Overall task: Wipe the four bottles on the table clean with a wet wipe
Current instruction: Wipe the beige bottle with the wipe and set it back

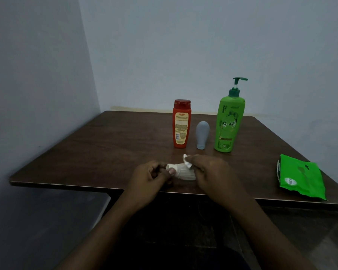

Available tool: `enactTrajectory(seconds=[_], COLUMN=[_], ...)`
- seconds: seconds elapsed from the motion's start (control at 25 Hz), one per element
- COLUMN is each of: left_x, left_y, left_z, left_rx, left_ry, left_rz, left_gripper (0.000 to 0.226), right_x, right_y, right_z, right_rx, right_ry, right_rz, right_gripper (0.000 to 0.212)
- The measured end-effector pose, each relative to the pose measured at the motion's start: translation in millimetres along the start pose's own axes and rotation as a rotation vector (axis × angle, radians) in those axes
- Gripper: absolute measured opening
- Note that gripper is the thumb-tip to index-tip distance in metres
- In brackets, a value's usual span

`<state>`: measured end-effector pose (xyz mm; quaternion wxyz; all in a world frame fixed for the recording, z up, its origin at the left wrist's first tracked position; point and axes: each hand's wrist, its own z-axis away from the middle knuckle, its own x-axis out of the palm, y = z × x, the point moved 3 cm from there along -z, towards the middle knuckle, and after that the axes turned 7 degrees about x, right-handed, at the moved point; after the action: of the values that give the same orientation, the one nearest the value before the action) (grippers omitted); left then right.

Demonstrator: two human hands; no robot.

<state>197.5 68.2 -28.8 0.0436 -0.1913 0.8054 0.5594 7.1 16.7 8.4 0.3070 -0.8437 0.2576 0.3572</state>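
Head cam: left hand (pixel 150 178) pinches the small white bottle (pixel 184 174) by its cap end, sideways over the table (pixel 105 152) near its front edge, right hand (pixel 211 173) pinching a bunched wet wipe (pixel 187 162) against it, so I'd roll it slowly to cover every side.

Green bottle (pixel 227 123): upright.
Grey bottle (pixel 202 133): cap-down, just left.
Orange bottle (pixel 180 125): upright, farther left.
White bottle (pixel 184 173): sideways, in front.
Wipe (pixel 187 162): crumpled, on it.

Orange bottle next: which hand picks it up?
Probably left. The left hand only steadies the white bottle, while the right hand holds the wipe. The orange bottle stands leftmost in the row.
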Motion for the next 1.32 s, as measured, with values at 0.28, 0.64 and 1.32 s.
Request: enactTrajectory(seconds=[0.28, 0.64, 1.32], left_x=[-4.4, -4.4, -3.9], left_y=[1.4, 0.7, -2.7], left_z=[0.1, -0.2, -1.9], left_rx=[-0.005, -0.039, -0.008], left_ry=[-0.053, -0.018, -0.042], left_rz=[0.025, 0.014, -0.086], left_gripper=[0.012, 0.019, 0.021], right_x=[13.6, 0.1, 11.3], right_y=[-13.0, 23.6, 21.3], right_z=[3.3, -8.0, -4.9], right_rx=[-0.058, 0.149, 0.144], right_ry=[-0.126, -0.142, -0.070], right_rz=[0.002, 0.334, 0.206], right_gripper=[0.045, 0.027, 0.037])
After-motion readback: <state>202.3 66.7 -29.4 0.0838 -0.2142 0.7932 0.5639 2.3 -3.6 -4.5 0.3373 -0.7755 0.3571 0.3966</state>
